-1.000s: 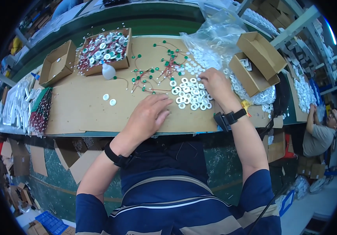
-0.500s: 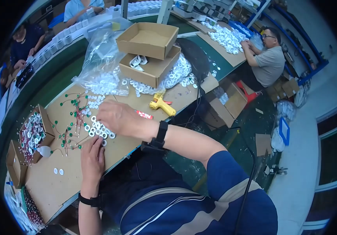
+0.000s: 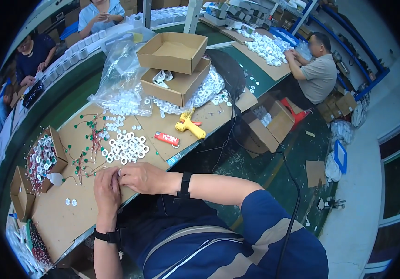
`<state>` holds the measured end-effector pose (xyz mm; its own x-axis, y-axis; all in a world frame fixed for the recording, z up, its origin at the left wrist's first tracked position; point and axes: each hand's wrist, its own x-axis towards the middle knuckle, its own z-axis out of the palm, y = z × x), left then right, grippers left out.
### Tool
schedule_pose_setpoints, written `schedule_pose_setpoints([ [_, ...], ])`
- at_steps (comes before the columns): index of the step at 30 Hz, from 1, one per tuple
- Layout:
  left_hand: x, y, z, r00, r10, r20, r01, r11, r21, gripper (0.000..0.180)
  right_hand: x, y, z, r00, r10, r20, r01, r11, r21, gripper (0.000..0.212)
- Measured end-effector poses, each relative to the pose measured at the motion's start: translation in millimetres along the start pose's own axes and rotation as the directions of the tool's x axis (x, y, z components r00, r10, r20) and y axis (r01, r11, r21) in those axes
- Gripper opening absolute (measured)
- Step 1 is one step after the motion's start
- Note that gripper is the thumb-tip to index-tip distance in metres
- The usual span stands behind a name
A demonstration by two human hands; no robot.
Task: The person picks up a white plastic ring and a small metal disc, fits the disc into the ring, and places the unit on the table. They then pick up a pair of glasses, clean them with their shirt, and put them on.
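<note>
My left hand (image 3: 107, 189) and my right hand (image 3: 142, 178) meet at the near edge of the table, fingertips pinched together. A small pale bit shows between them, mostly hidden by the fingers; I cannot make out what it is. Just beyond lies a pile of white rings (image 3: 126, 148). To its left, green round pieces with thin red wires (image 3: 87, 156) are spread on the cardboard sheet. Small white discs (image 3: 114, 122) lie behind the rings. Two round white pieces (image 3: 71, 202) sit apart, left of my left hand.
A red lighter (image 3: 167, 139) and a yellow glue gun (image 3: 190, 125) lie right of the rings. Stacked cardboard trays (image 3: 172, 52) and plastic bags (image 3: 121, 79) stand behind. At left is a box of wired parts (image 3: 56, 149). Co-workers sit around; one (image 3: 318, 69) is at far right.
My right hand has drawn back from over the ring pile to meet my left hand at the table edge. The rings and the lighter are now uncovered.
</note>
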<state>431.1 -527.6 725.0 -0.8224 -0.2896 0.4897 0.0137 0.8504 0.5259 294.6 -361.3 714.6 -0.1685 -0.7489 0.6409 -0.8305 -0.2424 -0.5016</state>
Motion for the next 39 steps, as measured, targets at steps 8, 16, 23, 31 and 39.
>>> schedule_pose_setpoints([
  [8, -24, -2, -22, 0.99, -0.137, 0.025, 0.138, 0.99, -0.037, 0.02, 10, 9, 11, 0.999, 0.028, 0.04, -0.022, 0.99, -0.139, 0.007],
  [16, -31, 11, -21, 0.997, -0.073, 0.024, 0.071, 0.995, 0.072, 0.02, 6, 7, 9, 0.999, -0.036, -0.005, 0.036, 0.993, -0.111, 0.002],
  [23, -34, 8, -18, 0.995, -0.096, -0.025, 0.099, 0.983, 0.156, 0.018, 6, 3, 6, 0.997, -0.061, 0.04, 0.065, 0.99, -0.123, 0.003],
  [31, -36, 7, -19, 0.992, -0.122, -0.016, 0.123, 0.981, 0.149, 0.019, 8, 2, 6, 0.996, -0.076, 0.041, 0.081, 0.99, -0.115, 0.004],
  [39, -35, 9, -19, 0.993, -0.117, -0.018, 0.119, 0.982, 0.149, 0.02, 9, 1, 4, 0.996, -0.069, 0.053, 0.075, 0.989, -0.126, 0.005],
])
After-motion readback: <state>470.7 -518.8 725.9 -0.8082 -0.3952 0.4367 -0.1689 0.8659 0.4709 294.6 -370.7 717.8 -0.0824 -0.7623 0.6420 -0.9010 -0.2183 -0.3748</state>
